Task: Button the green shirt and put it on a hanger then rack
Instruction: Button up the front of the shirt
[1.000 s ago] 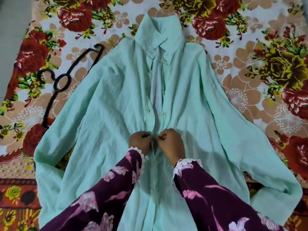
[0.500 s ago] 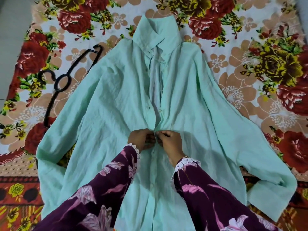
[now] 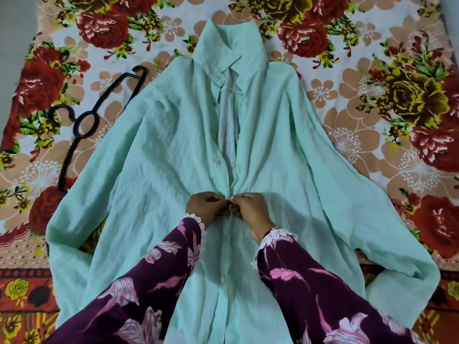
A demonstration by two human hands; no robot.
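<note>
The pale green shirt (image 3: 159,155) lies flat on its back on a flowered bedsheet, collar at the far end, sleeves spread to both sides. Its front is closed below my hands and gapes open above them up to the collar. My left hand (image 3: 205,207) and my right hand (image 3: 249,207) meet at the shirt's middle, each pinching one edge of the placket around a button. A black hanger (image 3: 82,122) lies on the sheet at the left, its lower end tucked under the left sleeve.
The flowered bedsheet (image 3: 372,100) covers the whole surface. Grey floor (image 3: 15,31) shows at the far left edge. My dark floral sleeves cover the lower part of the shirt.
My hands have shifted a little farther up the placket and now pinch closer together at the button. The shirt's front edges are drawn tighter there.
</note>
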